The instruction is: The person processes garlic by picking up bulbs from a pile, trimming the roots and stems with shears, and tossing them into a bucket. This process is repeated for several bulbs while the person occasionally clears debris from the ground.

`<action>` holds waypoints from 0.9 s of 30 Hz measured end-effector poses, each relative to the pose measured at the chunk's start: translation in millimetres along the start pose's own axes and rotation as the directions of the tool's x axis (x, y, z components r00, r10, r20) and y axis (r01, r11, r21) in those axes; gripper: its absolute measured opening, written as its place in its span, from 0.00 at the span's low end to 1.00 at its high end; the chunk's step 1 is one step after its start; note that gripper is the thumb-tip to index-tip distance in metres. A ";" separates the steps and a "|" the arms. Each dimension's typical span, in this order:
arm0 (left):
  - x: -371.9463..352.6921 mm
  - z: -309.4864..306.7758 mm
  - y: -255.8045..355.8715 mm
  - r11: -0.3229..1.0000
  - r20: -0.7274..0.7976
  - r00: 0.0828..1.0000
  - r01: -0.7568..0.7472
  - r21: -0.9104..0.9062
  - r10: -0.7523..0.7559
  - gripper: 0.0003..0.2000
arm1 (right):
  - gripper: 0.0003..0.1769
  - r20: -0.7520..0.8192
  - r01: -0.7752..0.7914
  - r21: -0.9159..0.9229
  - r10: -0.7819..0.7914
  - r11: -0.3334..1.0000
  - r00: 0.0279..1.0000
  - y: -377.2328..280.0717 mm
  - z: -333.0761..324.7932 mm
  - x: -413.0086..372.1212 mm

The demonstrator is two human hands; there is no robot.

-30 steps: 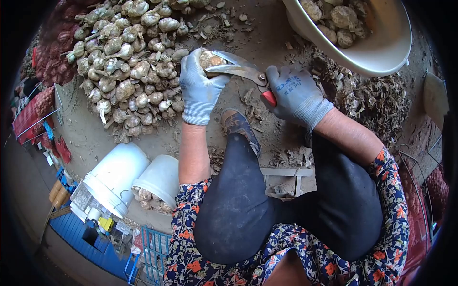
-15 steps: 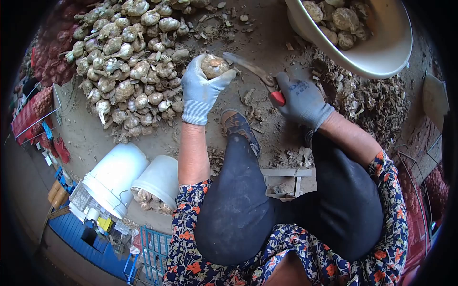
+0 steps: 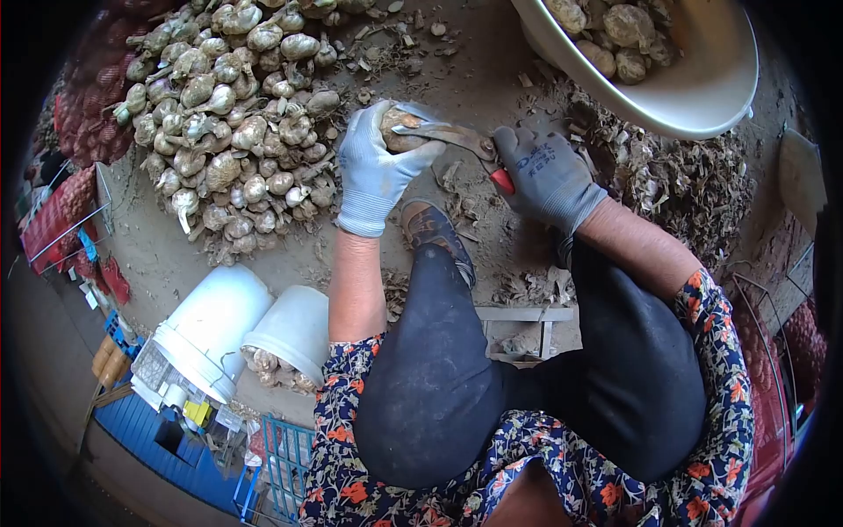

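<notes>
Head view: we see the left hand [image 3: 376, 171], fingers wrapped round a garlic bulb [image 3: 399, 133], and the right hand [image 3: 546, 176], fingers closed on the red-handled shears [image 3: 450, 136], whose blades touch the bulb, held up between the garlic pile [image 3: 228, 123] at left and the white basin [image 3: 702, 97] at right.

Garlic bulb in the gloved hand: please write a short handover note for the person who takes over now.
The left hand holds one garlic bulb above the ground.
The right hand grips the shears, with the blades against the bulb.
Done: some bulbs lie in the white bowl, top right.
Left: the big pile of bulbs, upper left.
</notes>
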State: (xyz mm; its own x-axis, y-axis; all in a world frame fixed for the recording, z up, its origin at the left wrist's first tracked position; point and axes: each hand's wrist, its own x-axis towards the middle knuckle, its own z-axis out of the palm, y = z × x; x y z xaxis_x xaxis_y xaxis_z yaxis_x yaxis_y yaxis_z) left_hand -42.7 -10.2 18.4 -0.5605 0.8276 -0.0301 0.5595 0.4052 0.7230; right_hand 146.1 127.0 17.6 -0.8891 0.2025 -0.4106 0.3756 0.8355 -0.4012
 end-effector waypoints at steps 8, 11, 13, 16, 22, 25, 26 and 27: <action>1.9 4.8 7.1 0.998 0.027 0.999 -0.032 0.052 0.030 0.33 | 0.22 -0.045 -0.001 0.111 0.006 0.994 0.999 12.0 14.5 -1.9; 8.8 27.9 2.6 0.917 0.043 0.956 0.289 -0.274 -0.289 0.35 | 0.17 0.048 -0.153 0.351 0.145 0.924 0.988 11.5 16.8 -5.4; 35.4 21.4 42.7 0.985 -0.146 0.988 -0.082 -0.154 0.059 0.31 | 0.18 0.109 -0.260 0.415 0.236 0.872 0.966 13.2 21.6 -6.4; 68.7 5.4 81.9 0.844 -0.256 0.880 -0.462 -0.273 0.399 0.36 | 0.17 0.074 -0.180 0.460 0.165 0.870 0.984 11.3 28.5 -12.3; 44.3 -44.0 -83.3 0.639 -0.315 0.829 0.557 0.530 -0.462 0.22 | 0.20 0.166 -0.230 0.367 0.180 0.901 0.970 16.9 20.3 -12.6; 29.9 -44.0 -120.3 0.504 -0.237 0.781 0.570 0.649 -0.578 0.25 | 0.21 0.234 -0.283 0.412 0.199 0.866 0.952 15.5 20.3 -10.3; 32.2 -45.0 -121.8 0.509 -0.237 0.788 0.562 0.652 -0.568 0.27 | 0.21 0.227 -0.275 0.407 0.196 0.871 0.954 15.3 17.2 -6.3; 32.0 -46.6 -122.7 0.511 -0.229 0.796 0.550 0.660 -0.560 0.28 | 0.21 0.238 -0.260 0.398 0.174 0.880 0.955 12.6 14.9 -4.6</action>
State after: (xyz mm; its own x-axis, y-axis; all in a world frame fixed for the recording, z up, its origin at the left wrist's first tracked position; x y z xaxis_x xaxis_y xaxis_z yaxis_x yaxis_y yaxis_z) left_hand -157.8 -51.5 -39.1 -0.8994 0.3430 -0.2711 0.3813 0.9188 -0.1026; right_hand 158.8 128.9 2.3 -0.7217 0.2173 -0.6573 0.6655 0.4792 -0.5722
